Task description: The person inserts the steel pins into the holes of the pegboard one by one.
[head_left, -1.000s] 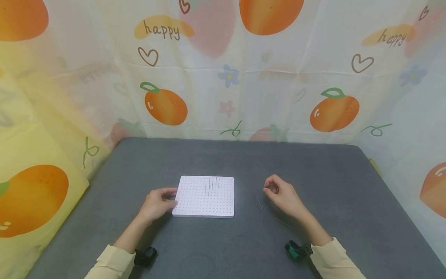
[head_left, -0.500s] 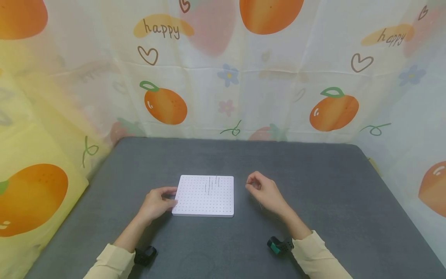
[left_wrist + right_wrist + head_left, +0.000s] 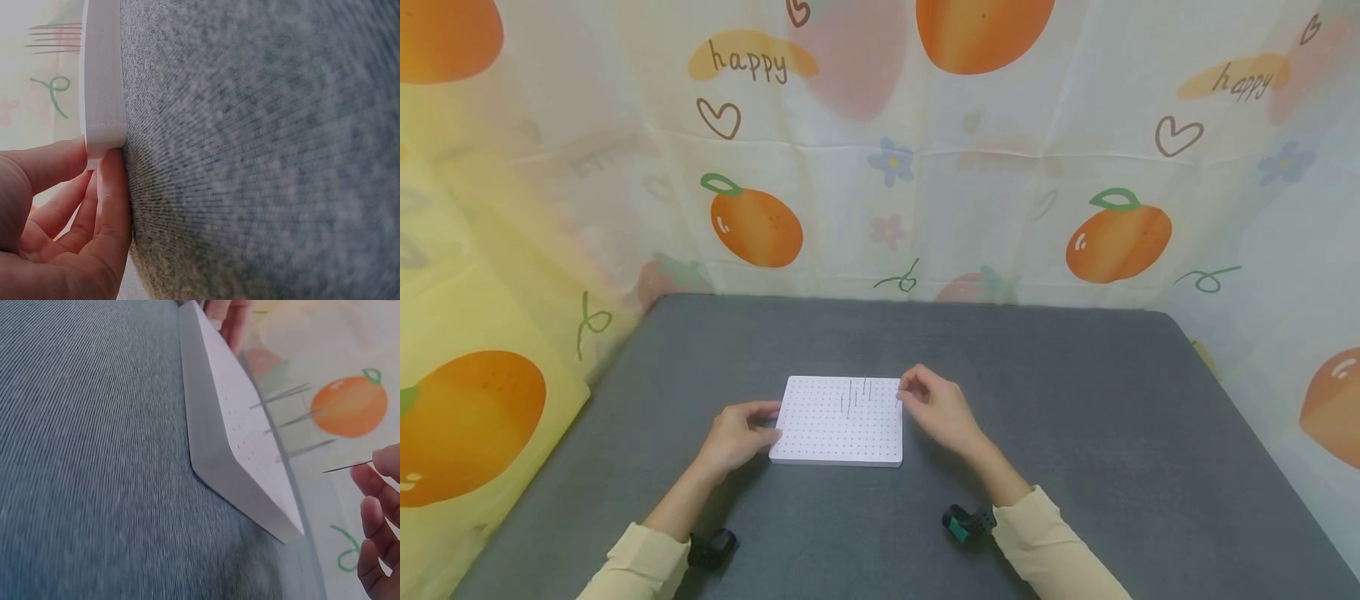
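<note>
A white board dotted with rows of small holes (image 3: 820, 442) lies flat on the table. Several thin dark needles (image 3: 281, 396) stand upright in its far part. At the board's left edge my left hand (image 3: 733, 440) holds on, thumb (image 3: 59, 164) at the upper rim and fingers against the side near the corner. My right hand (image 3: 942, 412) hovers at the board's right edge, near the far corner. Between its thumb and forefinger it pinches a needle (image 3: 348, 467), whose free end points toward the board. The other right fingers are loosely bent.
The dark grey table (image 3: 1112, 400) reaches back to a hanging cloth (image 3: 970, 192) printed with oranges and hearts. Both wrists wear black straps; the right one carries a device (image 3: 967, 525) close to the table.
My right hand has moved left with the needle, from the loose needles on the table to the board's right edge. The left hand and the board stay put.
</note>
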The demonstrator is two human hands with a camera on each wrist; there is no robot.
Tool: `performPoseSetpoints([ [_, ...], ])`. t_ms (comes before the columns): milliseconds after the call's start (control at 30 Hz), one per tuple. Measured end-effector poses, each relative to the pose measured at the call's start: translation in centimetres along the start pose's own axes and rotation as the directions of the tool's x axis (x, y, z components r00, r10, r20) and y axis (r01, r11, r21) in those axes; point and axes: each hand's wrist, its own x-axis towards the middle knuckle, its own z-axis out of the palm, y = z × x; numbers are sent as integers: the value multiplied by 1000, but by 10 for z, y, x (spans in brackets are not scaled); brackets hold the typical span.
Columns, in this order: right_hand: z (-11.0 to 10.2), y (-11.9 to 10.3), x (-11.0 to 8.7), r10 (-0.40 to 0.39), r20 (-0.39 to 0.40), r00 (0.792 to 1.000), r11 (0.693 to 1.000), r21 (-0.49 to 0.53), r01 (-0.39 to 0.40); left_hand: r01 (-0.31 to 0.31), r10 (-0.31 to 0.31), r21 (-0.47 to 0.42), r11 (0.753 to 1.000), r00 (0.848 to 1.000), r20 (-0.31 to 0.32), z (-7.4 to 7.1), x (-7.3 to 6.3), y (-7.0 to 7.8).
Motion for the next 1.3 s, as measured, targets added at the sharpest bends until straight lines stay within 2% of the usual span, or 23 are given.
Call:
performPoseSetpoints([
  [433,25,-3,7,-51,7,999,997,-53,52,4,-3,20,1000,1000,-8,0,0,0],
  [733,36,-1,10,-99,5,995,988,-117,99,-7,7,1,1000,1000,-4,0,0,0],
  [967,42,1,12,-102,-5,995,985,-139,100,-7,7,-5,1000,1000,-9,1,0,-1],
  [1300,42,1,12,-87,20,996,987,-133,89,-6,6,-1,1000,1000,-9,0,-1,-1],
])
